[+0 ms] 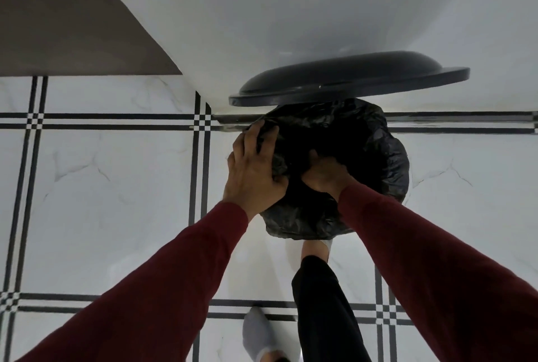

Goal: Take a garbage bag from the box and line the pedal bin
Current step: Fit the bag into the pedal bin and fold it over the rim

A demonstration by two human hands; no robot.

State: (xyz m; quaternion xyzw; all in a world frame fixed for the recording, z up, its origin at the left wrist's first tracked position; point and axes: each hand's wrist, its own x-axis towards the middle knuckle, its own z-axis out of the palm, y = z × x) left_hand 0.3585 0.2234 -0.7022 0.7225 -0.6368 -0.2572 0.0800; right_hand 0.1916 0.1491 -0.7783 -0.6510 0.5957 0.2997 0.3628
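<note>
The left hand [256, 169] curls over and grips the near-left edge of the black garbage bag [375, 155] draped over the pedal bin, while just right of that grip the right hand [324, 175] reaches into the bag's mouth, fingers hidden, beneath the raised lid [346, 79].

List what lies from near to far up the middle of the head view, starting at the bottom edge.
Grey-socked foot → foot on the pedal → black garbage bag draped over the bin's rim, with both hands on it → raised bin lid → white wall.
</note>
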